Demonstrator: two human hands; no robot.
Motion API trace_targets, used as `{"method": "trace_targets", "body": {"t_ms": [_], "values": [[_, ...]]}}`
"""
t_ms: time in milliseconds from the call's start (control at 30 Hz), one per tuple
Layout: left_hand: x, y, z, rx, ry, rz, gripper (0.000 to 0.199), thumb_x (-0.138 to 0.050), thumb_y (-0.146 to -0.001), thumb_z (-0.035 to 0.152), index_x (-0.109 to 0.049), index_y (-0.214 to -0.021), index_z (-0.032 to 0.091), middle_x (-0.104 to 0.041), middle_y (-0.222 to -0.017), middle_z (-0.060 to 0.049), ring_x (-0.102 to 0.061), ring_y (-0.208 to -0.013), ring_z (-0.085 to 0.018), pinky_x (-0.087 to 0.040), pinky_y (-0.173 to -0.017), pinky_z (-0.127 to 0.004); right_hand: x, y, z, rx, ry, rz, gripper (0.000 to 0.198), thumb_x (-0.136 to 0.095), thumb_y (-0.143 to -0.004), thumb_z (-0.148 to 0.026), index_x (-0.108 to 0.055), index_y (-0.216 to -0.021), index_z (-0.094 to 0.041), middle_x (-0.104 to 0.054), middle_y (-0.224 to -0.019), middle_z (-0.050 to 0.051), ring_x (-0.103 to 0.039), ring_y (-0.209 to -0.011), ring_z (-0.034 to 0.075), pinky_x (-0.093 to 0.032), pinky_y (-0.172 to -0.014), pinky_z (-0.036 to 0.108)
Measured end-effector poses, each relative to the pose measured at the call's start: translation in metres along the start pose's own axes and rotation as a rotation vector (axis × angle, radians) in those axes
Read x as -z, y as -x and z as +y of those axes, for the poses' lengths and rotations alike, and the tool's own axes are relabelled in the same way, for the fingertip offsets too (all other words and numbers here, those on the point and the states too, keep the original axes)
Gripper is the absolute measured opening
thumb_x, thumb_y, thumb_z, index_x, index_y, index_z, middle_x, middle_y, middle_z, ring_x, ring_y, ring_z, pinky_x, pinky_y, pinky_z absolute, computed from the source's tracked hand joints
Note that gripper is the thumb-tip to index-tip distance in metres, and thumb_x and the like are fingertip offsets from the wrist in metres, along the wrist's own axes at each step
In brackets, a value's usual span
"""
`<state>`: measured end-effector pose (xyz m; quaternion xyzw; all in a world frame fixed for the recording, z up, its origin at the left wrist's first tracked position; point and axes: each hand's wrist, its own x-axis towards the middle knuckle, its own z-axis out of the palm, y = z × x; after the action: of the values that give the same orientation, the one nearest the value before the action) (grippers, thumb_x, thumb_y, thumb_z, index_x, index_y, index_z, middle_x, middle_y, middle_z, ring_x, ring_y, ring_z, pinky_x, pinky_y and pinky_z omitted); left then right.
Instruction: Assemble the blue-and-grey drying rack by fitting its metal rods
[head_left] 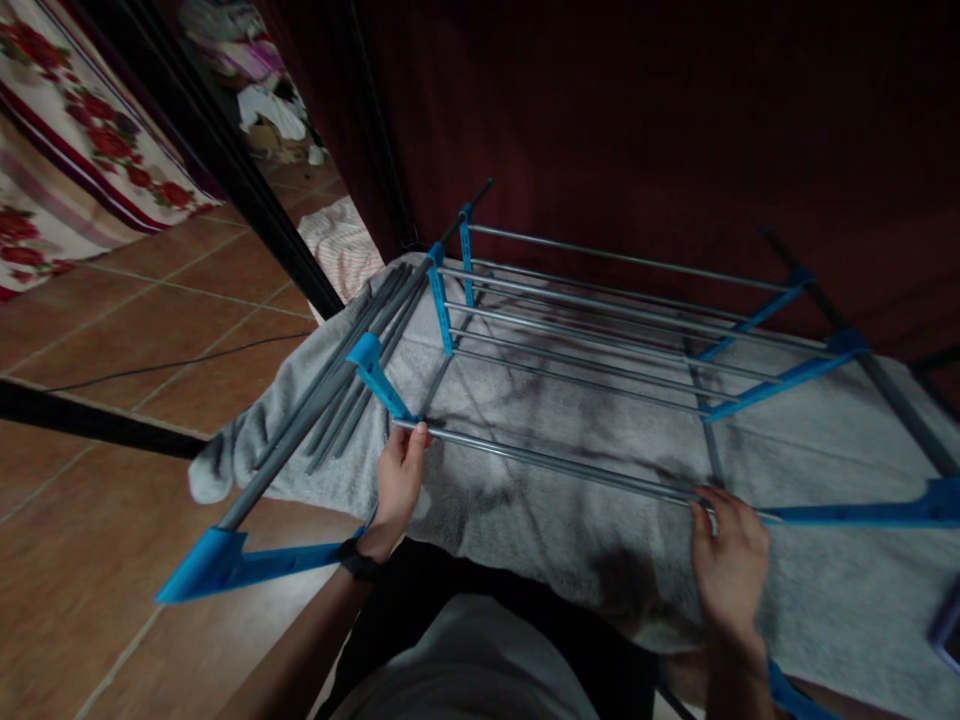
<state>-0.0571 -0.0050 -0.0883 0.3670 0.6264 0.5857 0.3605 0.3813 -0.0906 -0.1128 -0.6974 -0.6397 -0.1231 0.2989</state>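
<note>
Both my hands grip one grey metal tube point(555, 462) that lies crosswise in front of me. My left hand point(401, 475) pinches its left end, just under a blue plastic bracket point(386, 385). Near the tube's right end, my right hand point(729, 550) has its fingers around it, beside a long blue bracket point(862, 514). The tube belongs with a partly built rack of grey rods point(600, 330) and blue brackets, which leans out over a grey blanket point(540, 550). A longer grey pole point(300, 435) runs along the rack's left side to a blue end bracket point(217, 565).
Several loose grey tubes point(360, 390) lie on the blanket at the left. Dark red curtain point(637, 120) hangs behind the rack. Black posts point(225, 170) frame the left side, above a tiled floor point(187, 300) crossed by a thin cable point(187, 360). A dark device point(949, 630) sits at the right edge.
</note>
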Motion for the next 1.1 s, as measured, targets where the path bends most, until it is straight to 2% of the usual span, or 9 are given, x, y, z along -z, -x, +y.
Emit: {"method": "trace_targets", "body": {"t_ms": [200,300,400,533,633,733,833,1000,1100], "values": [[-0.001,0.007,0.002,-0.042,0.026,0.022,0.008,-0.074,-0.081,0.022,-0.07,-0.074,0.02,-0.062,-0.072,-0.001,-0.053,-0.072,-0.015,-0.038,-0.066,-0.021,0.001,0.0,-0.002,-0.009,-0.003,-0.008,0.042,-0.038,-0.099,-0.047,-0.063,-0.114,-0.018,-0.066,-0.107,0.014,-0.057,-0.105,0.029,-0.042,-0.094,0.045],[-0.001,0.011,0.003,-0.151,-0.077,0.012,0.005,-0.075,-0.078,0.019,-0.071,-0.08,0.022,-0.063,-0.079,-0.002,-0.054,-0.077,-0.016,-0.04,-0.076,-0.022,0.0,0.001,-0.001,-0.012,-0.005,0.002,0.042,-0.038,-0.099,-0.047,-0.064,-0.115,-0.018,-0.066,-0.108,0.013,-0.057,-0.106,0.029,-0.043,-0.095,0.046],[0.001,0.012,0.0,-0.277,-0.209,0.033,0.017,-0.078,-0.075,0.02,-0.073,-0.09,0.024,-0.065,-0.09,-0.006,-0.056,-0.091,-0.021,-0.038,-0.093,-0.027,-0.001,0.001,-0.001,-0.005,-0.006,0.012,0.041,-0.039,-0.099,-0.046,-0.064,-0.115,-0.018,-0.066,-0.106,0.013,-0.057,-0.106,0.029,-0.042,-0.096,0.045],[0.005,0.007,-0.009,-0.49,-0.472,-0.098,0.027,-0.072,-0.079,0.024,-0.072,-0.106,0.027,-0.064,-0.116,-0.011,-0.052,-0.115,-0.03,-0.029,-0.107,-0.04,-0.001,0.002,-0.001,0.001,0.01,-0.002,0.041,-0.038,-0.099,-0.046,-0.063,-0.115,-0.018,-0.066,-0.106,0.013,-0.056,-0.105,0.028,-0.042,-0.097,0.045],[0.007,0.0,-0.012,-0.694,-0.713,-0.216,0.028,-0.059,-0.089,0.022,-0.069,-0.114,0.028,-0.065,-0.119,-0.011,-0.052,-0.119,-0.031,-0.028,-0.108,-0.045,0.0,0.003,0.0,0.007,0.019,-0.005,0.041,-0.038,-0.1,-0.045,-0.063,-0.115,-0.017,-0.066,-0.106,0.014,-0.057,-0.106,0.028,-0.043,-0.097,0.045],[0.009,-0.007,-0.008,-0.802,-0.918,-0.264,0.032,-0.048,-0.094,0.019,-0.065,-0.119,0.026,-0.068,-0.114,-0.009,-0.056,-0.11,-0.027,-0.032,-0.104,-0.045,0.0,0.003,0.001,0.017,0.015,-0.003,0.04,-0.039,-0.1,-0.045,-0.063,-0.117,-0.018,-0.067,-0.107,0.013,-0.057,-0.106,0.028,-0.043,-0.098,0.045],[0.009,-0.011,-0.001,-0.837,-1.03,-0.255,0.029,-0.045,-0.096,0.019,-0.065,-0.117,0.022,-0.069,-0.11,-0.007,-0.058,-0.102,-0.025,-0.037,-0.099,-0.043,-0.001,0.003,0.0,0.012,0.021,-0.002,0.041,-0.039,-0.1,-0.045,-0.063,-0.117,-0.017,-0.067,-0.108,0.014,-0.057,-0.107,0.028,-0.043,-0.098,0.046],[0.006,-0.012,0.003,-0.841,-1.015,-0.223,0.027,-0.044,-0.097,0.019,-0.067,-0.111,0.021,-0.07,-0.104,-0.006,-0.059,-0.098,-0.024,-0.039,-0.098,-0.043,-0.001,0.002,0.0,0.003,0.014,-0.005,0.04,-0.039,-0.1,-0.045,-0.064,-0.115,-0.017,-0.067,-0.108,0.014,-0.058,-0.106,0.029,-0.043,-0.097,0.045],[0.006,-0.012,0.004,-0.869,-1.047,-0.272,0.031,-0.042,-0.095,0.016,-0.067,-0.113,0.019,-0.07,-0.105,-0.007,-0.058,-0.099,-0.025,-0.041,-0.097,-0.043,-0.001,0.001,0.0,-0.004,0.008,0.001,0.042,-0.039,-0.1,-0.047,-0.065,-0.113,-0.017,-0.067,-0.107,0.014,-0.058,-0.105,0.029,-0.043,-0.096,0.045]]}}
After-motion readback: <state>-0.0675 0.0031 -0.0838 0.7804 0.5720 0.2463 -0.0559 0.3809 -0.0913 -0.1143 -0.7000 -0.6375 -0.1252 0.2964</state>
